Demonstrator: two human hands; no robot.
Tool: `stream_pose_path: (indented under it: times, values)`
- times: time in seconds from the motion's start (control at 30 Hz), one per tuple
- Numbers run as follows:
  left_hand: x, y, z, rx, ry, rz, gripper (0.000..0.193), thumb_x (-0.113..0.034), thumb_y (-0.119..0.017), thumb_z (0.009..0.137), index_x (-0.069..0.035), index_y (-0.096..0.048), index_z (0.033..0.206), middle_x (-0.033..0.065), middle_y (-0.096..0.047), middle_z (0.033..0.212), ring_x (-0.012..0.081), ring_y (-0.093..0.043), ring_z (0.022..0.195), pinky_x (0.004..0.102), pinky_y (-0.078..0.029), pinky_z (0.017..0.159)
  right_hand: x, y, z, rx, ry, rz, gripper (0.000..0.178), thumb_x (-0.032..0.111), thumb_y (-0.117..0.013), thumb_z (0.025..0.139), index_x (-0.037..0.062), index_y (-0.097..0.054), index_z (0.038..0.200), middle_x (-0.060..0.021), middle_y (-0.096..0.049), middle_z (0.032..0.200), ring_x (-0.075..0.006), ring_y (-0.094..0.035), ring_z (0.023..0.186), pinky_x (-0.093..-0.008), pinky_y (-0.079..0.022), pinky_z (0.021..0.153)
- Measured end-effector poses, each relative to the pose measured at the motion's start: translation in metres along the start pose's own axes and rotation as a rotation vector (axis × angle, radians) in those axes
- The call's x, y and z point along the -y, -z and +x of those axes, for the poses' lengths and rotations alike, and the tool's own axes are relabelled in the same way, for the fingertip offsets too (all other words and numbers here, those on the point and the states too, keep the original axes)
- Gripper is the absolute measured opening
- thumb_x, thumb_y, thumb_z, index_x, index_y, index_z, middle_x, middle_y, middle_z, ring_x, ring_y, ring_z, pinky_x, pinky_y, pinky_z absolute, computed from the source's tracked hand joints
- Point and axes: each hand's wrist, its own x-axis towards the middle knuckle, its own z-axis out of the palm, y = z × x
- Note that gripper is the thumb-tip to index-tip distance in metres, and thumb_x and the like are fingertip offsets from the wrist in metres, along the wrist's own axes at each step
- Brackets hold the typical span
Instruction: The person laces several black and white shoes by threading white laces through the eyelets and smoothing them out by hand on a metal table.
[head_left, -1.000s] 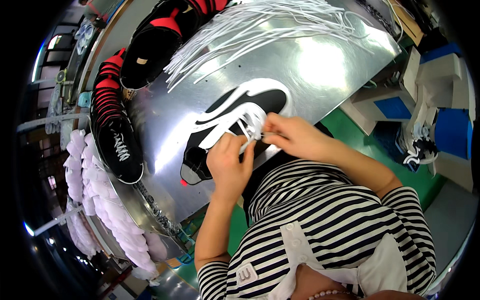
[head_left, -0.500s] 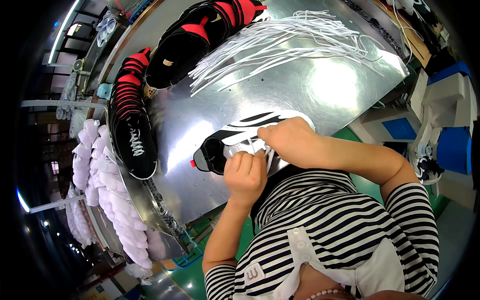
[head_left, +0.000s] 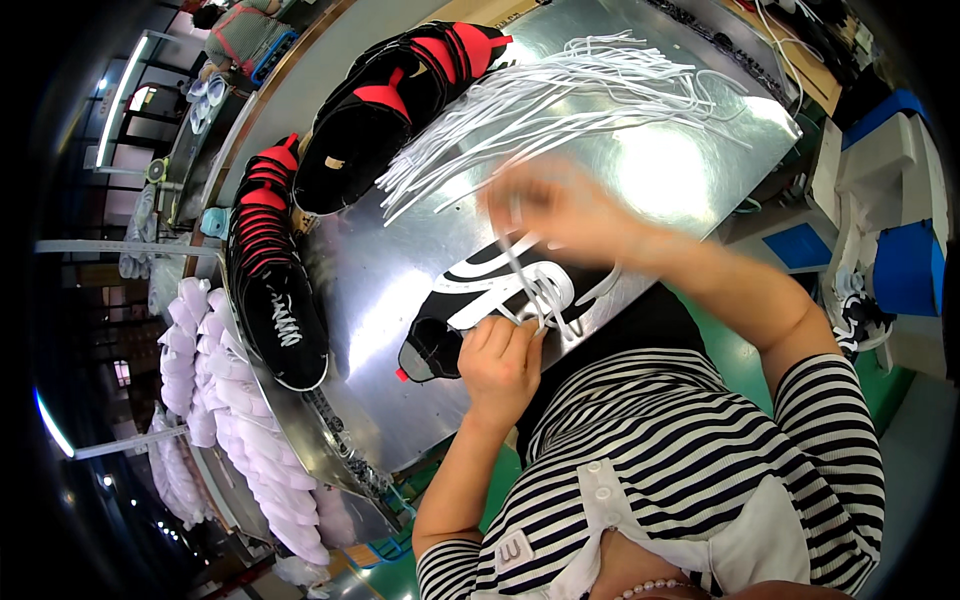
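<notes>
A black-and-white sneaker (head_left: 445,306) with a grey heel and a small red heel tab lies on the metal table in front of me. My left hand (head_left: 500,368) is closed on its near side, by the opening, fingers curled and thumb pressed in. Raised above the toe half, my right hand (head_left: 565,215) is smeared by motion. From its fingers a white shoelace (head_left: 524,270) stretches down to the sneaker's lacing area. More loops of lace lie over that area. The toe is partly hidden under my right hand.
Many loose white laces (head_left: 560,100) are spread across the far side of the metal table (head_left: 365,420). Rows of black-and-red shoes (head_left: 265,290) line the left and far-left edges. White stacked pieces (head_left: 245,430) hang beyond the left edge. A grey-and-blue machine (head_left: 880,220) stands at right.
My right hand has lifted from the sneaker and moved up and left, drawing a lace along. The left hand stays at the sneaker's opening. The whole view has shifted slightly.
</notes>
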Motion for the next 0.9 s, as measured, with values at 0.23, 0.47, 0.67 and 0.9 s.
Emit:
stream_pose_path:
  times: [0.23,0.47,0.67,0.9]
  values:
    - [-0.005,0.004,0.006,0.004,-0.016,-0.025,0.021,-0.005,-0.079,0.068,-0.006,-0.067,0.084,0.0064,-0.053,0.071,0.0253,-0.053,0.068,0.0362,-0.04,0.062,0.026,0.108,0.035,-0.411,0.038,0.095,0.017,0.011,-0.069,0.088,0.0066,-0.067,0.105,0.0024,-0.066,0.092,-0.0019,-0.057,0.081,-0.02,-0.044,0.068]
    - [-0.001,0.009,0.007,0.039,0.497,-0.346,0.044,-0.012,-0.07,0.086,-0.002,-0.052,0.125,0.0132,-0.068,0.087,0.0305,-0.066,0.082,0.0375,-0.05,0.073,0.016,0.013,-0.065,0.249,-0.44,0.498,0.016,0.004,-0.068,0.088,0.0019,-0.065,0.104,-0.0023,-0.065,0.098,-0.009,-0.059,0.095,-0.0258,-0.047,0.087]
    - [0.017,-0.003,0.016,0.066,0.742,-0.373,0.049,-0.034,-0.062,0.094,-0.007,-0.05,0.133,0.0187,-0.07,0.093,0.0357,-0.066,0.088,0.0419,-0.05,0.079,-0.027,-0.018,-0.049,0.107,-0.451,0.174,0.015,0.014,-0.066,0.089,0.0044,-0.068,0.1,-0.0027,-0.066,0.084,-0.0091,-0.06,0.078,-0.026,-0.047,0.07]
    - [0.012,-0.024,0.015,-0.126,0.721,-0.199,0.047,-0.038,-0.077,0.079,-0.01,-0.066,0.114,0.0121,-0.069,0.086,0.0282,-0.057,0.078,0.0375,-0.042,0.08,-0.034,-0.036,-0.049,0.103,-0.344,-0.06,0.016,0.018,-0.064,0.088,0.0055,-0.067,0.097,-0.0106,-0.068,0.086,-0.024,-0.064,0.075,-0.0332,-0.05,0.069]
